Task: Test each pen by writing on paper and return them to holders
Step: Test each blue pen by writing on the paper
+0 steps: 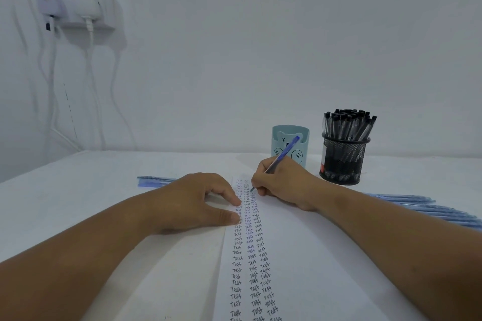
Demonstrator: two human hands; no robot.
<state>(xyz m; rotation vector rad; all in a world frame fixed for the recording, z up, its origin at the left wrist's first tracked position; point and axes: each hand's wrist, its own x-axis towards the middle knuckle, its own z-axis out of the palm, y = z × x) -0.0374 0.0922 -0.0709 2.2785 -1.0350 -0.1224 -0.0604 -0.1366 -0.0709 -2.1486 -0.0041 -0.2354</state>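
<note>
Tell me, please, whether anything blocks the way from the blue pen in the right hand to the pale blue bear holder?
Nothing visible does: the blue pen is held right in front of the pale blue bear holder.

1. We see a black wire-mesh holder [344, 157], apparently metal.
2. The teal bear holder [290, 144] looks like smooth, matt plastic.
3. The paper [287, 255] is matt white.
4. The blue pen [283, 154] has a translucent plastic barrel.

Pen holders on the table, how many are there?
2. The black mesh holder, packed with black pens, stands at the back right. The teal bear holder stands just left of it, behind the right hand. Neither looks hidden.
</note>
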